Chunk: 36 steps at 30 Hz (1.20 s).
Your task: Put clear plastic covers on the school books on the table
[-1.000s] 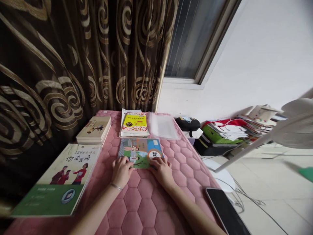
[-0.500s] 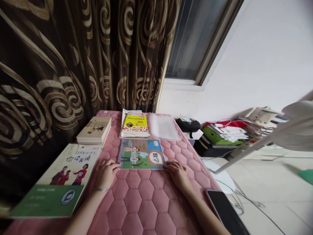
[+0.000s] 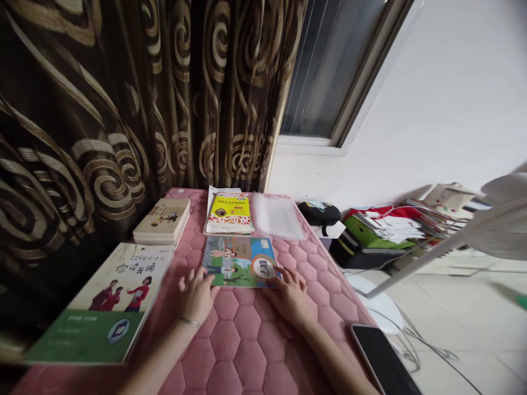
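Note:
A blue-and-green textbook (image 3: 241,263) with cartoon children and a round title badge lies flat and closed on the pink quilted cover (image 3: 242,329). At its near left corner, my left hand (image 3: 197,293) touches the edge with loosely spread fingers; a thin bracelet circles the wrist. My right hand (image 3: 290,293) rests on the near right corner, fingertips on the cover and thumb apart by the near edge. Just behind the textbook are a yellow-and-white booklet pile (image 3: 230,213) and a stack of clear plastic book covers (image 3: 280,216).
To the left stand a stack of beige books (image 3: 162,219) and a large green-and-white book (image 3: 102,302) beside the dark curtain (image 3: 197,93). A phone (image 3: 382,356) lies at the right edge. Beyond it are a white fan (image 3: 436,247), cables and piled papers (image 3: 391,225).
Both hands first slid outward from the textbook's near edge to its corners. Since then they have shifted slightly inward, the right thumb now by the near edge. The textbook stays flat.

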### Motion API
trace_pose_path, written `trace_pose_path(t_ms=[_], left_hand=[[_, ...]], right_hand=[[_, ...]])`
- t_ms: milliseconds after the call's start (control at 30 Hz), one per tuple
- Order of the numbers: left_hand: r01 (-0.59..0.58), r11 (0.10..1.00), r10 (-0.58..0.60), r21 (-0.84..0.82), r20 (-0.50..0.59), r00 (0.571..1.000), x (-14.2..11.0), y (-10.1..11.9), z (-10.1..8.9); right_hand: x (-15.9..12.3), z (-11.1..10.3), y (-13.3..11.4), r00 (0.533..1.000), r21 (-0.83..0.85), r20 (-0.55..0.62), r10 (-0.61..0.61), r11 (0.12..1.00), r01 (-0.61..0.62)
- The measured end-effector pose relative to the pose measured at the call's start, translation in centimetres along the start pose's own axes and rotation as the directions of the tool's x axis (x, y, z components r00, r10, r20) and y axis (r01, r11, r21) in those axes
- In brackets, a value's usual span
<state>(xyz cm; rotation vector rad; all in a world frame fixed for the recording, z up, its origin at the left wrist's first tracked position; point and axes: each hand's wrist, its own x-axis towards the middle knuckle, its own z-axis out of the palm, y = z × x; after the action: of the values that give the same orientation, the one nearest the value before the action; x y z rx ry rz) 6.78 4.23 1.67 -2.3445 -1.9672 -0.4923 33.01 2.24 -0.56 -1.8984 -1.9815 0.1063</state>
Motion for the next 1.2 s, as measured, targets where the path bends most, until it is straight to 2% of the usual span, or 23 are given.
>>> trace_pose_path(t_ms=[167,233,333,500,667,767,867,967,1067,1200], left_hand=[[-0.080,0.995,0.080,-0.067,0.000,0.997,0.6,4.0,1.8],[-0.086,0.993,0.086,-0.076,0.004,0.996,0.7,4.6,2.1],[-0.077,0.993,0.078,-0.089,0.014,0.997,0.6,4.4,1.9],[-0.042,0.996,0.045,-0.075,0.037,0.998,0.4,1.6,0.7],[0.020,0.999,-0.018,-0.039,0.059,0.998,0.4,-2.9,-0.4],[-0.011,0.998,0.018,-0.068,0.099,0.995,0.6,-4.6,-0.8],[-0.050,0.993,0.061,-0.110,0.102,0.993,0.8,-4.9,-0.7],[-0.056,0.991,0.067,-0.123,0.089,0.994,0.8,-4.8,-0.3],[-0.041,0.995,0.049,-0.091,0.080,0.996,0.7,-4.9,0.0],[-0.034,0.998,0.038,-0.046,0.085,0.996,0.3,-4.8,-0.2]], right_hand=[[1.1,2.0,-5.1,0.999,-0.006,-0.027,-0.044,0.999,0.044],[1.5,2.6,-6.1,0.998,0.015,-0.032,-0.062,0.998,0.063],[1.7,2.9,-6.1,0.997,0.028,-0.027,-0.072,0.997,0.073],[1.3,1.9,-3.5,1.000,0.002,-0.016,-0.023,1.000,0.023],[0.4,0.0,1.6,0.998,0.016,0.004,0.060,0.998,-0.060],[0.2,-0.5,4.2,0.999,0.063,0.025,0.031,0.997,-0.033],[0.3,-0.3,5.4,0.999,0.143,0.028,-0.019,0.990,0.014],[0.5,-0.1,5.5,0.999,0.181,0.027,-0.028,0.983,0.022],[0.5,-0.2,5.5,0.999,0.185,0.041,-0.029,0.982,0.021],[0.7,-1.5,5.4,0.995,0.139,0.098,-0.034,0.990,0.020]])
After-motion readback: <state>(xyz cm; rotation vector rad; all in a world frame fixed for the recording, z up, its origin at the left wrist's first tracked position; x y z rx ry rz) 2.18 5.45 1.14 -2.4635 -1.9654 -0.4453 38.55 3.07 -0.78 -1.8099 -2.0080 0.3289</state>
